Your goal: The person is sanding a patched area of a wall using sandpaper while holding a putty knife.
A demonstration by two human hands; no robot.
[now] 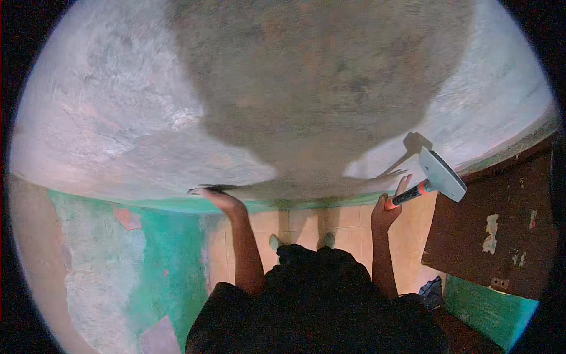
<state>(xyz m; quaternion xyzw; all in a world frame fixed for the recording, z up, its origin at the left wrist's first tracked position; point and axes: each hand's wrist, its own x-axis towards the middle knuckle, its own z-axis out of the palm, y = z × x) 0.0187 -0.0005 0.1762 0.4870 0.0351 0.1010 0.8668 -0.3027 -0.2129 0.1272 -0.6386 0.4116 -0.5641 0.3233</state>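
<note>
A large wall with pale, patchy plaster fills the upper view, and a wide shadow lies across its middle. My left hand is raised against the lower part of this wall, fingers extended, with no tool in it. On the right, my right hand holds a scraper by its black and orange handle. The scraper's wide pale head points up and to the right, close to the wall, where its shadow shows. Some fingers of the right hand are stretched out beside the handle.
At left stands a side wall with peeling green paint. A dark brown door or panel with worn patches is at right. My feet stand on the tiled floor. A dark cloth-like bundle lies at lower right.
</note>
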